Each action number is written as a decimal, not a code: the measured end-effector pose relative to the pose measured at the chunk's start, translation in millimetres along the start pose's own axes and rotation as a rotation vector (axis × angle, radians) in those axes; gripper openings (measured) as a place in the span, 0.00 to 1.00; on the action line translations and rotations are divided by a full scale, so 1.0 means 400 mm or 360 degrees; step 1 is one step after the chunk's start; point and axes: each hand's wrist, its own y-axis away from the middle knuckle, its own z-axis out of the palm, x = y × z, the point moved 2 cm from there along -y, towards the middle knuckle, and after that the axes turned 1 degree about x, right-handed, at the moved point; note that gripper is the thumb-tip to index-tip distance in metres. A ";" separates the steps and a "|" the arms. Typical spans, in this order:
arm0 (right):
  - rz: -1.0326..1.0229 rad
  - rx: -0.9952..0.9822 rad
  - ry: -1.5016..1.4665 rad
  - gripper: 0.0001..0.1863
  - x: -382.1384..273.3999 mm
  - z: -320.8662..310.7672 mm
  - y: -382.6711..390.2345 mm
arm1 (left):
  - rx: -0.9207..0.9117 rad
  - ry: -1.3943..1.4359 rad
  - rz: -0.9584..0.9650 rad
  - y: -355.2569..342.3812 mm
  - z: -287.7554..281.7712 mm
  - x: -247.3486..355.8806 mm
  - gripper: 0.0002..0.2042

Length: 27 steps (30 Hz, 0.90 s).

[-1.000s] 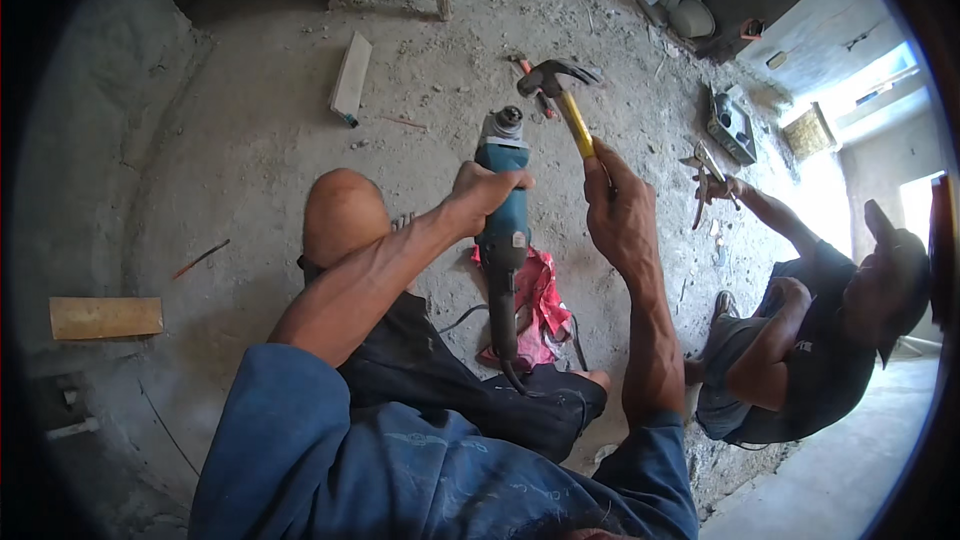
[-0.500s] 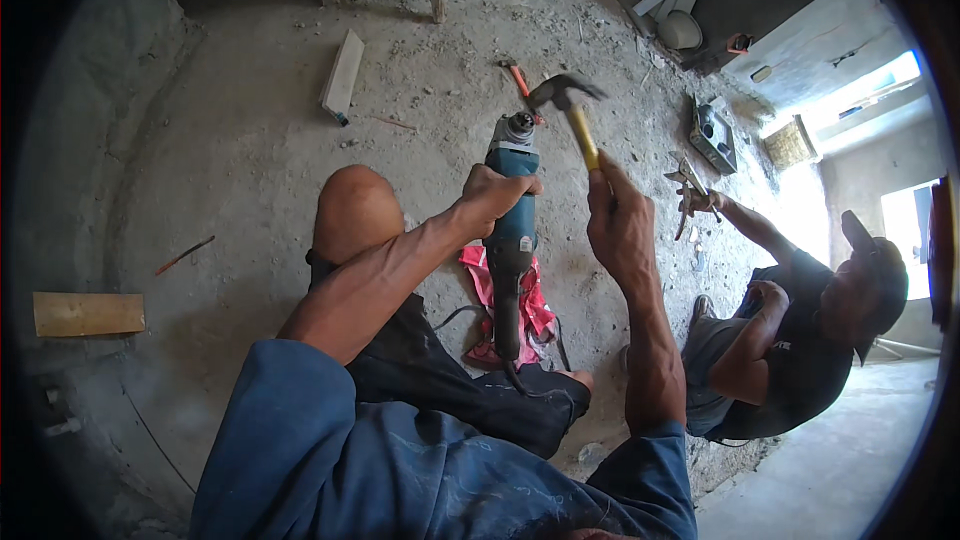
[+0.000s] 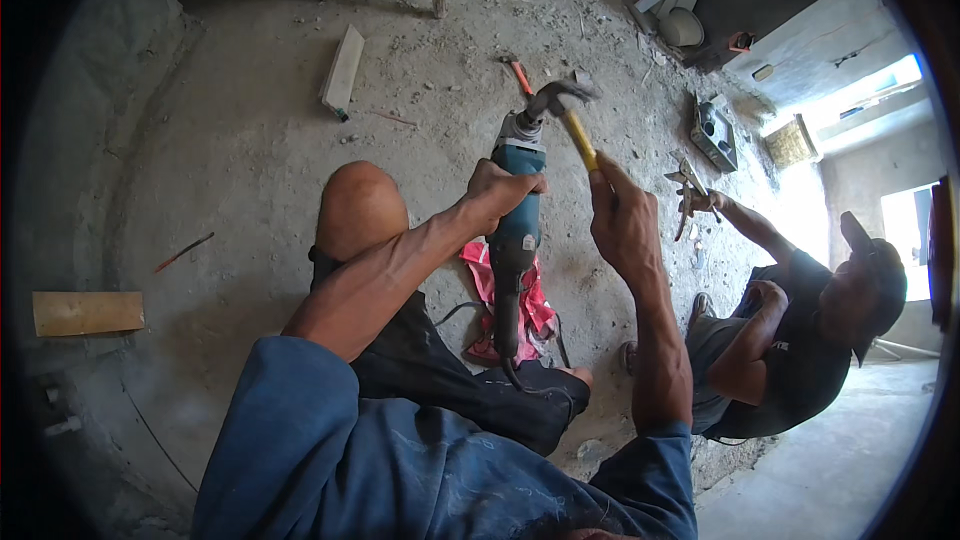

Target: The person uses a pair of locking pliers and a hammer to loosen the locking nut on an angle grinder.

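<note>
My left hand (image 3: 500, 192) is wrapped round the upper body of a teal and black angle grinder (image 3: 514, 232), whose head points away from me. The tool's dark rear handle and cord hang toward my lap. In my right hand (image 3: 624, 212) is a claw hammer (image 3: 580, 138) with a yellow handle, gripped low. Its dark head overlaps the grinder's spindle end in the picture, seemingly touching it. Beneath the grinder lies a pink-red plastic bag (image 3: 538, 312) on the floor.
Another hammer with an orange handle (image 3: 521, 78) lies beyond the grinder. A pale board (image 3: 344, 74) rests at the far left. On the right a person (image 3: 800, 340) crouches, holding locking pliers (image 3: 688, 186). Farther off is a dark toolbox (image 3: 712, 132). Rubble covers the far floor.
The hammer head has come down and left onto the grinder's spindle end. The grinder has shifted slightly. The other person has stayed nearly still.
</note>
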 end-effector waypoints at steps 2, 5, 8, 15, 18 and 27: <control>0.0000 -0.0099 0.0038 0.16 0.000 0.000 -0.003 | 0.0013 0.0062 0.0024 0.015 0.005 0.004 0.12; -0.0047 0.0057 -0.0013 0.16 0.000 -0.002 0.002 | 0.0002 0.0060 0.0048 0.009 -0.005 0.005 0.12; -0.0079 -0.0047 -0.0003 0.17 0.007 0.000 -0.002 | -0.0008 -0.0027 -0.0002 0.010 -0.003 0.007 0.11; -0.0027 -0.0015 -0.0013 0.16 -0.001 0.002 0.011 | -0.0052 -0.0023 0.0010 0.002 -0.007 -0.003 0.10; -0.0020 0.0014 -0.0010 0.16 0.021 0.003 0.011 | -0.0055 -0.0020 -0.0061 0.014 0.009 0.007 0.11; -0.0026 -0.0009 -0.0012 0.17 0.027 0.002 0.014 | -0.0164 0.0012 0.0017 0.021 0.003 0.012 0.11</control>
